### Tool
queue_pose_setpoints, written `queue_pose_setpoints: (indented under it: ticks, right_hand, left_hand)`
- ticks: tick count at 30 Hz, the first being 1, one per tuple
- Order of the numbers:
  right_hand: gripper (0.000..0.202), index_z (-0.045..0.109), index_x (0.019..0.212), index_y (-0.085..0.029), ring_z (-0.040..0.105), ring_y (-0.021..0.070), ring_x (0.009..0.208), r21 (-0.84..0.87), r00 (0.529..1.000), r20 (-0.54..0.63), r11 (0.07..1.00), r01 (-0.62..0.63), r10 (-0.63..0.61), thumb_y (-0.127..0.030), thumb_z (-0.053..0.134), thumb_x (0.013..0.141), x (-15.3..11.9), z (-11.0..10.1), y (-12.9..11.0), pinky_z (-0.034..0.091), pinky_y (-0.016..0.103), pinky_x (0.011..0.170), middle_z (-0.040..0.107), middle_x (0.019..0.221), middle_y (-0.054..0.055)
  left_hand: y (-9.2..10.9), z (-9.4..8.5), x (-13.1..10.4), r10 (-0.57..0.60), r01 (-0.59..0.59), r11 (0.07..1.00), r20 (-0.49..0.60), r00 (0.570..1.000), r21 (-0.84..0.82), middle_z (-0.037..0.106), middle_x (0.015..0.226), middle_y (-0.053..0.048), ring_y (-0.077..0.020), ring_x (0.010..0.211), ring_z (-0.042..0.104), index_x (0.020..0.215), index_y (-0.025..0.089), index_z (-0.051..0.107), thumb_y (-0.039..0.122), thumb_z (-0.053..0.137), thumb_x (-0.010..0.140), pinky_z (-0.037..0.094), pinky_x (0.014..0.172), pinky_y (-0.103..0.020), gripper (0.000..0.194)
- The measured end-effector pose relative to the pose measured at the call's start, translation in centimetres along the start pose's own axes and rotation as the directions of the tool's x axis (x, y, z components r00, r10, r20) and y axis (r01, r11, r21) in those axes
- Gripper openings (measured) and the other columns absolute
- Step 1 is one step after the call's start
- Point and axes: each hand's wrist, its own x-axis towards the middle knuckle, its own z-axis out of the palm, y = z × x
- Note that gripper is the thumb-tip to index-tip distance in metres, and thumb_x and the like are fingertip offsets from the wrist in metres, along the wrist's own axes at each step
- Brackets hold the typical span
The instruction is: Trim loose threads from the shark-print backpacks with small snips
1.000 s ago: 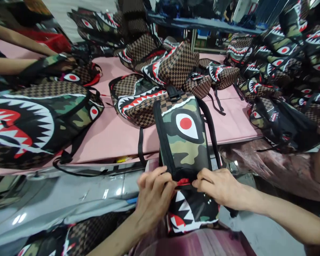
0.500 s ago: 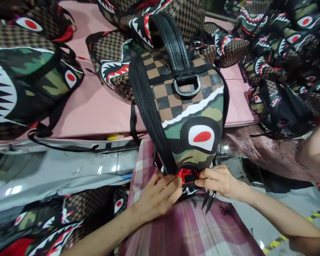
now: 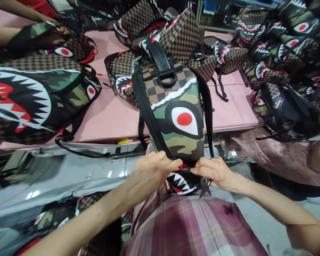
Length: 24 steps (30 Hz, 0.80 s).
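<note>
— Leaning farther from my view than earlier: backpack (image 3: 176, 137). Hands?
— Left hand (image 3: 155, 164): curled, is pinching red lining (image 3: 186, 166). Right hand (image 3: 214, 171): curled, is holding scissors (image 3: 204, 186) and touching the pocket edge (image 3: 184, 159).
— Done, left?
— Backpack: appearing assembled. Lining: peeking out, so I'm judging that spot unfinished. Location: sitting between plaid cloth (image 3: 192, 224) and pink table (image 3: 114, 115).

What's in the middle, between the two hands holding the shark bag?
In the head view, part of the shark bag itself lies between the left hand and right hand: some black edge and a bit of red material.
</note>
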Motion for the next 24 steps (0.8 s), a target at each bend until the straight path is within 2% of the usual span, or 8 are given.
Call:
queue_pose_setpoints:
  ticks: [2,5,8,10,11,17,20,24]
  right_hand:
    - [0.021,0.056,0.099,-0.015,0.04,0.0072,0.058,0.001,0.999,-0.005,0.999,0.042,-0.042,-0.01,0.043,0.083,0.5,0.2,0.0,0.024,0.022,0.048,0.049,0.077,0.001]
    - [0.021,0.056,0.096,-0.014,0.037,0.0082,0.057,0.01,0.996,0.028,0.996,0.089,-0.089,-0.01,0.04,0.082,1.0,0.3,0.1,0.024,0.023,0.049,0.049,0.077,0.002]
    - [0.023,0.058,0.093,-0.013,0.034,0.0088,0.056,0.025,0.992,0.025,0.992,0.127,-0.127,-0.009,0.038,0.081,1.2,0.2,0.1,0.023,0.024,0.048,0.048,0.074,0.002]
    - [0.024,0.058,0.09,-0.013,0.032,0.0092,0.054,0.032,0.989,0.017,0.989,0.146,-0.146,-0.008,0.037,0.08,1.3,0.1,0.0,0.022,0.024,0.046,0.047,0.071,0.001]
    - [0.024,0.058,0.089,-0.012,0.03,0.0094,0.053,0.032,0.988,0.016,0.988,0.154,-0.154,-0.007,0.036,0.08,1.4,0.0,0.0,0.022,0.024,0.045,0.046,0.07,0.001]
    - [0.027,0.058,0.091,-0.011,0.028,0.0094,0.051,0.03,0.982,0.03,0.982,0.184,-0.185,-0.008,0.032,0.083,1.4,-0.4,0.5,0.021,0.025,0.044,0.045,0.07,0.001]
    - [0.027,0.057,0.095,-0.013,0.032,0.0082,0.052,0.066,0.991,0.012,0.989,0.129,-0.13,-0.007,0.035,0.082,0.7,-0.6,1.1,0.022,0.024,0.045,0.046,0.072,0.001]
    - [0.022,0.056,0.097,-0.015,0.036,0.0074,0.056,0.138,0.997,-0.022,0.988,0.074,-0.071,-0.01,0.041,0.081,-0.5,-0.4,1.9,0.023,0.023,0.047,0.048,0.076,0.0]
  left_hand:
    - [-0.5,-0.8,1.6,0.153,-0.162,0.985,0.129,0.98,0.063,0.051,0.067,0.0,-0.013,0.061,0.044,0.086,0.019,0.057,0.011,0.054,0.079,0.022,0.05,-0.028,0.011]
    - [-0.8,-0.9,4.3,0.429,-0.482,0.872,0.344,0.835,0.083,0.052,0.07,-0.003,-0.0157,0.062,0.046,0.069,0.015,0.056,0.01,0.055,0.076,0.022,0.047,-0.029,0.009]
    - [-0.8,0.1,6.3,0.52,-0.632,0.774,0.527,0.672,0.042,0.051,0.061,-0.003,-0.015,0.048,0.041,0.055,0.015,0.053,0.007,0.055,0.073,0.017,0.04,-0.03,0.02]
    - [-0.8,0.8,7.0,0.535,-0.668,0.744,0.58,0.614,0.02,0.049,0.055,-0.003,-0.0145,0.041,0.035,0.047,0.015,0.049,0.005,0.055,0.071,0.015,0.038,-0.031,0.026]
    - [-0.8,1.2,7.1,0.534,-0.668,0.744,0.584,0.611,0.017,0.049,0.053,-0.003,-0.0142,0.04,0.033,0.046,0.015,0.048,0.004,0.055,0.069,0.015,0.038,-0.03,0.027]
    - [-1.1,1.8,6.7,0.548,-0.66,0.746,0.482,0.684,0.088,0.045,0.052,-0.004,-0.013,0.044,0.035,0.049,0.014,0.044,0.004,0.055,0.068,0.017,0.042,-0.029,0.024]
    - [-1.3,-0.1,6.1,0.533,-0.617,0.747,0.333,0.778,0.246,0.042,0.06,-0.004,-0.0148,0.054,0.038,0.06,0.014,0.045,0.008,0.048,0.077,0.024,0.049,-0.03,0.018]
    - [-1.5,-3.1,4.6,0.375,-0.381,0.864,0.085,0.923,0.328,0.04,0.062,-0.003,-0.0164,0.059,0.034,0.065,0.014,0.046,0.005,0.037,0.08,0.026,0.056,-0.031,0.02]
